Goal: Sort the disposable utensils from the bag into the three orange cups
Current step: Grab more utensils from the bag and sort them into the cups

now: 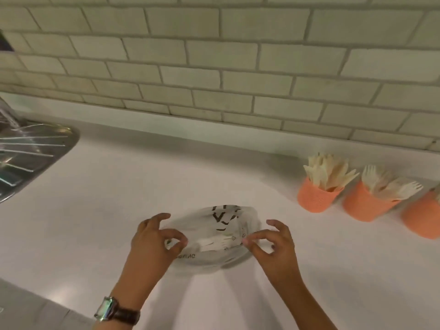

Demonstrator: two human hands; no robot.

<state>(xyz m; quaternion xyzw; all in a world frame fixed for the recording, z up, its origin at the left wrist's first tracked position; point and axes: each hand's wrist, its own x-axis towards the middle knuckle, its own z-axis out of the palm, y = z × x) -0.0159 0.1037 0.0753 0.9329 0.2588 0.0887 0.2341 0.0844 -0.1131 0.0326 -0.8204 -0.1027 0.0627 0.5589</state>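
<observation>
A clear plastic bag (pixel 214 236) with black print lies on the white counter, a few pale utensils (pixel 214 244) showing through it. My left hand (pixel 152 241) pinches the bag's left edge between thumb and forefinger. My right hand (pixel 273 246) pinches its right edge the same way. Three orange cups stand in a row at the right: the left cup (pixel 314 198) holds pale knives, the middle cup (pixel 366 206) holds forks, and the right cup (pixel 421 220) is cut off by the frame edge.
A steel sink drainboard (pixel 31 148) sits at the far left. A tiled wall (pixel 214 55) runs along the back of the white counter (pixel 142 182). The counter's front edge (pixel 35 298) shows at the lower left.
</observation>
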